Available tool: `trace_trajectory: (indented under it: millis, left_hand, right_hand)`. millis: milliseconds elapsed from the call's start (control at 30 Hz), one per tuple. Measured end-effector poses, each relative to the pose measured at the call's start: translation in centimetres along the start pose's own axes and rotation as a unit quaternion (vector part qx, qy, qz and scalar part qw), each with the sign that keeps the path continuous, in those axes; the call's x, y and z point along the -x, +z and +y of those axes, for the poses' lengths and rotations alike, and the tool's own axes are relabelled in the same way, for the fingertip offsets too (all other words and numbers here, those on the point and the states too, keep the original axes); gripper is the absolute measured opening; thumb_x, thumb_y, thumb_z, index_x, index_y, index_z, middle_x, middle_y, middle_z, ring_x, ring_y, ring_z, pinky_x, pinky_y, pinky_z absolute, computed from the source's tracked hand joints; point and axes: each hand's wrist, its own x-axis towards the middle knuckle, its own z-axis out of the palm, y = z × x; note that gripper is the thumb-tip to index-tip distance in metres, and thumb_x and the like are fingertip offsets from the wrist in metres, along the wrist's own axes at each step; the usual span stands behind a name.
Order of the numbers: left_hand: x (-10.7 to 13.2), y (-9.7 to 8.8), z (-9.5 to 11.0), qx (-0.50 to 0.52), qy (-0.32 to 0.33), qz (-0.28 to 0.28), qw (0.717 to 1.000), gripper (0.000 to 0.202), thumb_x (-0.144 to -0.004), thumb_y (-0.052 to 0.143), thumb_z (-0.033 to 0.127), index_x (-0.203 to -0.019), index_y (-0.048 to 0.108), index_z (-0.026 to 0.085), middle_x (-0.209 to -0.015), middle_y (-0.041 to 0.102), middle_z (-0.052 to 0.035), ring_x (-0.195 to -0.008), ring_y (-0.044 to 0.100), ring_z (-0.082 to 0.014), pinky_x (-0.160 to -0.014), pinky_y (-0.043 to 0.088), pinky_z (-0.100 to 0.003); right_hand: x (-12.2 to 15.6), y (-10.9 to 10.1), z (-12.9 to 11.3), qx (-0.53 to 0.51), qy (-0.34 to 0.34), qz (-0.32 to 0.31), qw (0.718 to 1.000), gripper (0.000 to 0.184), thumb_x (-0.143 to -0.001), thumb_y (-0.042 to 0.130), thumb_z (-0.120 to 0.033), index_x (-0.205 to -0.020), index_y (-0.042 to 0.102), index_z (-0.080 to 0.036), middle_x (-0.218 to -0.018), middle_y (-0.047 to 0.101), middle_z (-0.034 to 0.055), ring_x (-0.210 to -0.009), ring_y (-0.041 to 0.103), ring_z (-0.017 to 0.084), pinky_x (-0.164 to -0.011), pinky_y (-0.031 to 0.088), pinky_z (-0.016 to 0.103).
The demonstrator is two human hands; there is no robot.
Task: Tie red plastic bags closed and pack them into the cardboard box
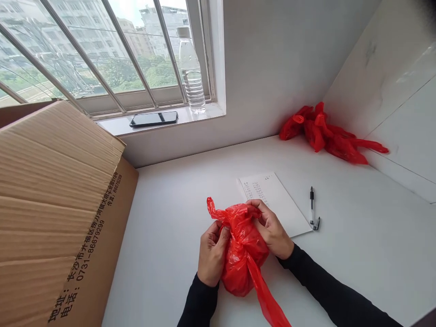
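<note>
A bundled red plastic bag point(240, 259) is between my two hands above the white table. It is gathered into a twist near its middle, with one long strip trailing toward the bottom edge and a short end sticking up at the upper left. My left hand point(214, 254) pinches the bag's left side near the gathered part, thumb on top. On the other side, my right hand point(274, 231) has its fingers closed on the bag's upper right edge. What is inside the bag is hidden by the plastic.
Behind my right hand lies a notepad point(282, 204) with handwriting, and beside it a pen point(312, 204) with its cap. More red plastic bags point(323, 131) lie in the far right corner. A cardboard box point(57, 190) stands left. The windowsill holds a phone point(154, 119) and a water bottle point(192, 77).
</note>
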Motion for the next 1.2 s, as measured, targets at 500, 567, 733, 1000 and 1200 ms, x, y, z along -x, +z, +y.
trace_trajectory:
  millis: [500,567,733,1000,1200]
  left_hand:
    - [0.21,0.23,0.44,0.006,0.015,0.032,0.999,0.026,-0.087,0.069,0.043,-0.095,0.070,0.018,-0.088,0.068,-0.0038,-0.077,0.058,-0.0165,-0.076,0.047,-0.026]
    - [0.18,0.18,0.41,0.014,0.014,0.036,0.999,0.026,-0.086,0.071,0.042,-0.097,0.070,0.018,-0.089,0.068,-0.0039,-0.079,0.060,-0.0171,-0.077,0.047,-0.027]
    - [0.07,-0.17,0.14,0.037,0.031,0.075,0.996,0.028,-0.084,0.072,0.044,-0.080,0.063,0.018,-0.076,0.061,0.0005,-0.067,0.051,-0.0120,-0.066,0.045,-0.022]
    - [-0.14,-0.28,0.05,0.031,0.044,0.108,0.993,0.031,-0.081,0.075,0.048,-0.081,0.064,0.019,-0.071,0.060,0.0012,-0.064,0.052,-0.0131,-0.059,0.044,-0.022]
    - [-0.18,-0.59,0.09,0.035,0.041,0.173,0.983,0.035,-0.077,0.077,0.049,-0.096,0.069,0.021,-0.087,0.070,-0.0017,-0.076,0.064,-0.0183,-0.066,0.051,-0.025]
  right_hand:
    - [-0.11,-0.17,0.08,-0.047,0.056,-0.007,0.997,0.029,-0.083,0.076,-0.042,-0.092,0.059,-0.020,-0.078,0.060,-0.0014,-0.068,0.052,0.012,-0.061,0.046,0.023]
    - [-0.10,-0.13,-0.04,-0.032,0.044,-0.006,0.998,0.029,-0.083,0.076,-0.043,-0.087,0.059,-0.019,-0.077,0.059,-0.0014,-0.067,0.051,0.012,-0.060,0.045,0.023]
    - [-0.06,0.11,-0.49,0.012,0.023,-0.040,0.999,0.044,-0.095,0.057,-0.051,-0.128,0.054,-0.022,-0.116,0.064,0.0094,-0.102,0.062,0.021,-0.091,0.050,0.034]
    - [-0.20,0.13,-0.63,0.028,0.028,-0.084,0.996,0.052,-0.089,0.067,-0.050,-0.132,0.054,-0.023,-0.118,0.066,0.0085,-0.102,0.063,0.022,-0.091,0.051,0.035]
    - [-0.27,-0.34,-0.51,0.005,0.057,-0.117,0.991,0.062,-0.090,0.066,-0.050,-0.143,0.044,-0.026,-0.113,0.064,0.0078,-0.101,0.062,0.021,-0.089,0.050,0.036]
